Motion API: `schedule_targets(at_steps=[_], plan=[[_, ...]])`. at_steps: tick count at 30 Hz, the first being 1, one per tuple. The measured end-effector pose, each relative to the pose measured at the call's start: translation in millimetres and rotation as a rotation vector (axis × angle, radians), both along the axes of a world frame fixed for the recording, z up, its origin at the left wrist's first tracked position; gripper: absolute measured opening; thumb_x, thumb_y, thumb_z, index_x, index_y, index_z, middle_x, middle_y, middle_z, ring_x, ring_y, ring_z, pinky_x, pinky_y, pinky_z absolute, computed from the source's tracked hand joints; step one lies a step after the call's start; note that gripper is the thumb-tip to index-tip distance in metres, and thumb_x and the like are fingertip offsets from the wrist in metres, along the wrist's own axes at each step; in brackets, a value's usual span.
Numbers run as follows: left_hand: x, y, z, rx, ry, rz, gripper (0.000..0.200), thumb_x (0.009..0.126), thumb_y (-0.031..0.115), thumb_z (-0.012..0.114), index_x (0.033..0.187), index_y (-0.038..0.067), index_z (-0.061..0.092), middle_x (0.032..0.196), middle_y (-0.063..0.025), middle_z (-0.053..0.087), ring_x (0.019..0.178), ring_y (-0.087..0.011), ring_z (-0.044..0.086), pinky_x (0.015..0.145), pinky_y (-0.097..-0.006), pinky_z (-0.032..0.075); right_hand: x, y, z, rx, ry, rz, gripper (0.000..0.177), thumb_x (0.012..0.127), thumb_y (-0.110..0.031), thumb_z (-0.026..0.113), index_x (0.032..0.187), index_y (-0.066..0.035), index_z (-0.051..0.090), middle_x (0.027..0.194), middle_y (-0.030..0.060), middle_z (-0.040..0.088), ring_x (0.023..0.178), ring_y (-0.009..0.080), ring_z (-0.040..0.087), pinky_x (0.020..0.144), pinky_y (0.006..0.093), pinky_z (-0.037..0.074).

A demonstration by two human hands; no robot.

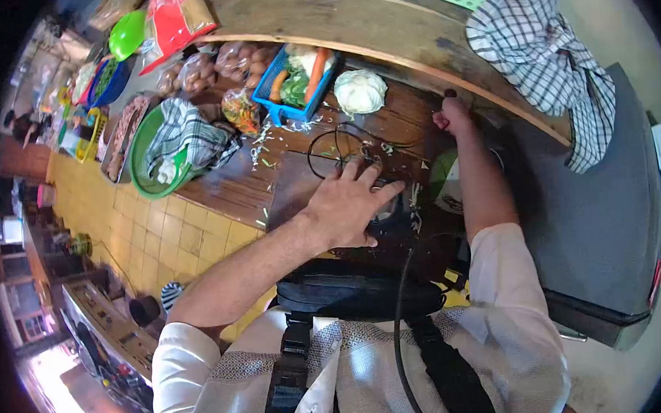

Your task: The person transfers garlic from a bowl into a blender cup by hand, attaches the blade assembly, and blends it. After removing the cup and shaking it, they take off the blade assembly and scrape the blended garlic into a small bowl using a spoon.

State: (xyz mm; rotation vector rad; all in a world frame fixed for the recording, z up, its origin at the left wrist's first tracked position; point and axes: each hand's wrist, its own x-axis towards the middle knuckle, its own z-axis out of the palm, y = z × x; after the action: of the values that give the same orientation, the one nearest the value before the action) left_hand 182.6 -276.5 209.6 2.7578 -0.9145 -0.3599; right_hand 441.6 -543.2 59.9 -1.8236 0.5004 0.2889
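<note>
My left hand lies with fingers spread over a dark object on the wooden table, most of it hidden under the palm. A thin black cable loops on the table just beyond my fingertips. My right arm reaches to the back, under the wooden shelf. There my right hand is closed, beside a small dark round thing; I cannot tell what the fingers hold. Partly behind that forearm is a green and white item. Pale shreds are scattered near my left hand.
A blue basket holds carrots and other vegetables beside a cabbage. Further left are a green basin with a checkered cloth, and bagged round produce. The shelf overhangs the back; another checkered cloth hangs from it.
</note>
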Motion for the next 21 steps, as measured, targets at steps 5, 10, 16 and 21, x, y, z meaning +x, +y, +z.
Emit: schedule_targets(at_steps=[5,10,16,21], plan=[[15.5,-9.3,14.6,0.048,0.353,0.149,0.086,0.064,0.03,0.083,0.139,0.02,0.042,0.13,-0.0227,0.048,0.122,-0.0391,0.052,0.096,-0.0465,0.051,-58.0,10.7,53.8,0.099,-0.182,0.023,0.028,0.101,-0.028,0.048,0.115,-0.004,0.049,0.066,0.0079,0.057,0.049,0.0149,0.05,0.046,0.0317,0.042],[-5.8,57.4,15.4,-0.518,0.07,0.221,0.089,0.059,0.021,0.086,0.136,0.01,0.043,0.124,-0.0162,0.053,0.115,-0.0298,0.056,0.099,-0.0387,0.047,-154.1,8.6,106.5,-0.007,-0.591,0.261,0.024,0.093,-0.029,0.065,0.093,-0.006,0.062,0.071,-0.0014,0.053,0.061,0.0093,0.05,0.061,0.0301,0.044],[-47.9,177.2,59.2,-1.273,-0.004,0.453,0.095,0.06,0.027,0.085,0.141,0.006,0.039,0.126,-0.0119,0.052,0.119,-0.0265,0.052,0.104,-0.0422,0.042,-244.9,46.0,174.5,-0.114,-0.888,0.371,0.03,0.095,-0.031,0.063,0.081,-0.005,0.063,0.076,0.0013,0.061,0.07,0.0115,0.056,0.066,0.0303,0.046],[-127.5,286.8,60.2,-1.959,0.099,0.465,0.089,0.073,0.04,0.073,0.146,0.006,0.035,0.145,-0.0157,0.042,0.134,-0.0347,0.041,0.112,-0.0531,0.032,-293.9,187.8,227.0,-0.205,-1.383,0.544,0.041,0.089,-0.025,0.066,0.126,-0.009,0.059,0.119,0.0171,0.059,0.107,0.0292,0.057,0.092,0.0395,0.046]])
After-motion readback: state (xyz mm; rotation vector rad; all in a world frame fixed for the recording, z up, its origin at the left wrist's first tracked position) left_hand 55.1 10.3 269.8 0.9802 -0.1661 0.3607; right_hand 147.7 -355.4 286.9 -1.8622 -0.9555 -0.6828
